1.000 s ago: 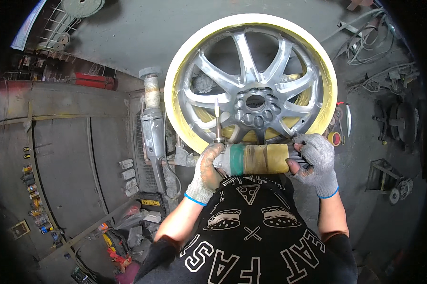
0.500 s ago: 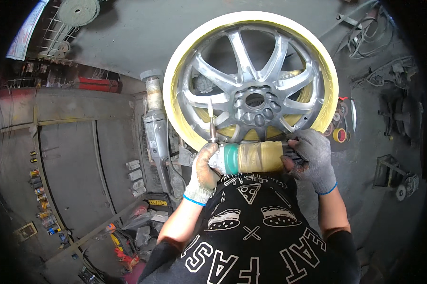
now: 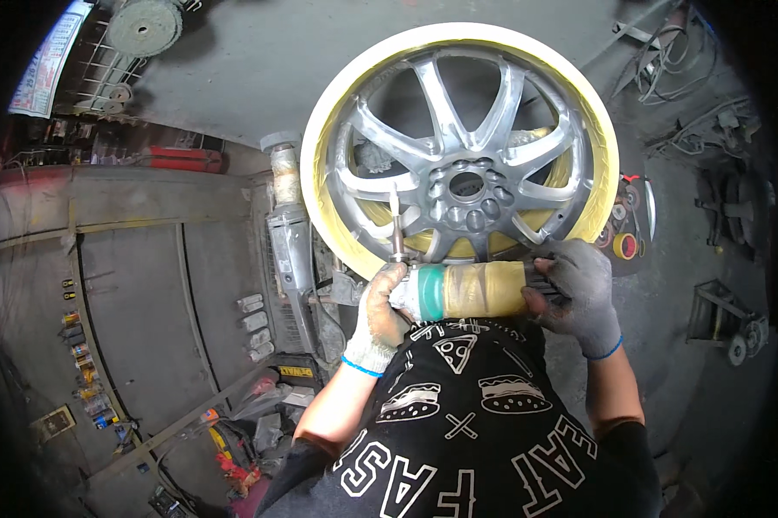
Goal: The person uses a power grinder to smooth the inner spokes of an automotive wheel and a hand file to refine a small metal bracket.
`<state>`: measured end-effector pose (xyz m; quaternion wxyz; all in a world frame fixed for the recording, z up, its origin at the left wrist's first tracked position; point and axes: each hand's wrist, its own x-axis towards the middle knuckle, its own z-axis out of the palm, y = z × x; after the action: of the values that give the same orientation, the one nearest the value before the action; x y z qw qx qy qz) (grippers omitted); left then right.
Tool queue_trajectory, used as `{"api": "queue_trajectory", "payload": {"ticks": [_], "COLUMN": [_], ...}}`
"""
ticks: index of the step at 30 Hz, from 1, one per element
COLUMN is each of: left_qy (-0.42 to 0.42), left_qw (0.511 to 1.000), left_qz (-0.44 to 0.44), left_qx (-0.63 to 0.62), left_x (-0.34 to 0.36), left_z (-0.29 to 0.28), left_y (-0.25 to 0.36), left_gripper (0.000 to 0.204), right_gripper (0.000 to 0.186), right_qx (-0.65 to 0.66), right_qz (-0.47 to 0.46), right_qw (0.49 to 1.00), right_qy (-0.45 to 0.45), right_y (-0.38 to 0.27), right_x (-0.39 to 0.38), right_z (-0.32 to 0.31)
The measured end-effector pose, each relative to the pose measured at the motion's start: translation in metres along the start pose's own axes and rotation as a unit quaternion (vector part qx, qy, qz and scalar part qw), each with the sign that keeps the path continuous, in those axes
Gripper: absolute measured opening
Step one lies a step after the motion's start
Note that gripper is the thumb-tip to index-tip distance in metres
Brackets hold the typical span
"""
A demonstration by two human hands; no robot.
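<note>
silver wheel point(image 3: 466, 164), rim taped yellow, lies flat just ahead of the person. both gloved hands clamp a taped grinder point(image 3: 471, 291): left hand point(image 3: 380, 315) at its head, right hand point(image 3: 579, 293) on the tail. its thin bit point(image 3: 396, 226) seems to touch a spoke point(image 3: 380, 186). grinding is underway; next comes steady pressure along that spoke.

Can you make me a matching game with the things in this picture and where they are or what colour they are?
Things:
1. left hand
2. right hand
3. alloy wheel
4. tape roll

Descriptions:
A. silver spokes, rim masked in pale yellow
B. grips the rear end of the grinder
C. small and yellow, on the floor right of the wheel
D. holds the grinder's front, by the bit

Pairs: 1-D, 2-B, 3-A, 4-C
</note>
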<state>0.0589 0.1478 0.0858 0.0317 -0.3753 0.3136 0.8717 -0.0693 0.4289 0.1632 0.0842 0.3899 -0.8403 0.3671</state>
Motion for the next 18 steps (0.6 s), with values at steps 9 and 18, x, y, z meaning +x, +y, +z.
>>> {"api": "queue_trajectory", "payload": {"ticks": [9, 18], "left_qy": [-0.018, 0.007], "left_qw": [1.0, 1.0], "left_qz": [0.008, 0.019], "left_qx": [0.014, 0.007], "left_x": [-0.01, -0.004], "left_z": [0.009, 0.005], "left_y": [0.02, 0.014], "left_gripper": [0.031, 0.026], "right_gripper": [0.036, 0.035], "right_qx": [0.013, 0.029], "right_qz": [0.015, 0.016], "right_qw": [1.0, 0.999], "right_qy": [-0.008, 0.01], "right_y": [-0.009, -0.01], "right_x": [0.011, 0.009], "right_z": [0.008, 0.008]}}
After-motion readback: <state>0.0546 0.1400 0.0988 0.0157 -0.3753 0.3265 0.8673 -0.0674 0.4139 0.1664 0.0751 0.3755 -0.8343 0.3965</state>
